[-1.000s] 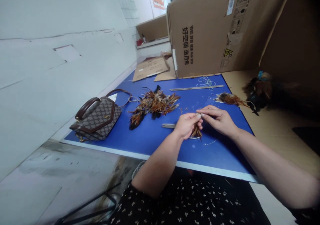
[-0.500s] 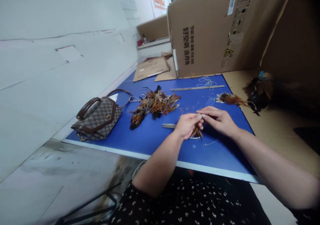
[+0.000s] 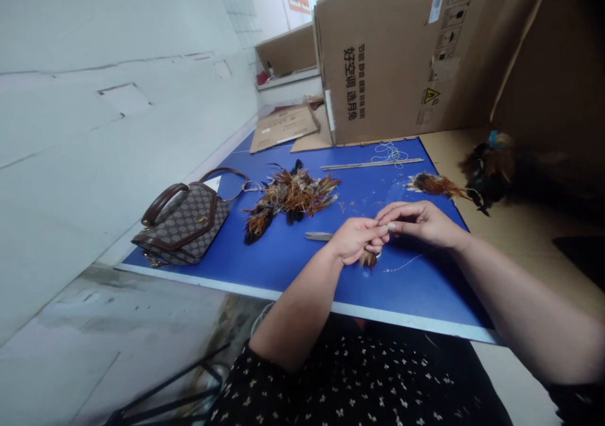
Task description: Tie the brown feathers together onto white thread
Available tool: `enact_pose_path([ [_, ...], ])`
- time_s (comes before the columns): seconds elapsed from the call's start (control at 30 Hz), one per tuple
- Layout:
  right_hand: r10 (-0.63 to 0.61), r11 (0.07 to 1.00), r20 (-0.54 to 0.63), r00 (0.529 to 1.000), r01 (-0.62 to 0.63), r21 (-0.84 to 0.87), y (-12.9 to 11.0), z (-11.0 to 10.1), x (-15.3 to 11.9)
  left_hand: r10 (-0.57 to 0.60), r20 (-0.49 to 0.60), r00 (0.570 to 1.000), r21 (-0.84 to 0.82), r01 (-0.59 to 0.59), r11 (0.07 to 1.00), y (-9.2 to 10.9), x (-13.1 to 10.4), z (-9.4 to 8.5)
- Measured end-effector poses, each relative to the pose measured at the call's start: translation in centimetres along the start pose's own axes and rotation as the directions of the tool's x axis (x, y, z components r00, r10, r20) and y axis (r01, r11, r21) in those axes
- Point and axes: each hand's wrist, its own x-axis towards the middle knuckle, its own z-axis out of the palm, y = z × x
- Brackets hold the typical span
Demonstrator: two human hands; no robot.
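Brown cardboard makes up the big box [image 3: 406,54] standing at the far edge of the blue table [image 3: 293,259]; its inside is not visible from the head view. A patterned brown handbag [image 3: 182,224] lies closed near the table's left edge, contents hidden.

The small feather bundle [image 3: 367,259] is a tuft of rust-brown and dark feathers, mostly hidden, with only its tips poking out below the left hand [image 3: 357,240]. It sits over the middle of the table, nearer the front edge than the far one. The left hand is curled closed around the tuft, fingers folded over it. The right hand [image 3: 423,223] meets it fingertip to fingertip, thumb and forefinger pinched together at the bundle's top end; what they pinch is too small to tell.

A loose heap of feathers [image 3: 290,196] lies towards the left of the hands, scissors [image 3: 319,237] just beside the left hand, a thin stick [image 3: 371,165] near the far edge.
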Motion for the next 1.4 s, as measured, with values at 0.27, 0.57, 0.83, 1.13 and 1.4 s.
enact_pose_path([
  [0.27,-0.04,0.997,-0.246,0.968,0.023,-0.071,0.9,1.7,0.0,0.139,-0.068,0.988,0.087,-0.133,0.987,-0.4,0.4,-0.3],
  [0.57,-0.214,0.951,-0.336,0.917,0.117,-0.287,0.9,3.0,-0.2,0.23,-0.148,0.962,-0.012,-0.234,0.972,0.0,0.7,0.1],
  [0.83,-0.257,0.929,-0.328,0.909,0.139,-0.344,1.3,3.2,0.1,0.236,-0.147,0.961,-0.047,-0.245,0.968,-0.5,0.9,-0.1],
  [1.13,-0.285,0.921,-0.318,0.904,0.167,-0.352,0.9,3.5,0.1,0.256,-0.15,0.955,-0.03,-0.263,0.964,-0.5,1.0,0.0],
  [1.4,-0.147,0.971,-0.274,0.95,0.086,-0.222,0.6,2.3,-0.2,0.203,-0.114,0.972,-0.025,-0.207,0.978,-0.4,0.7,-0.1],
])
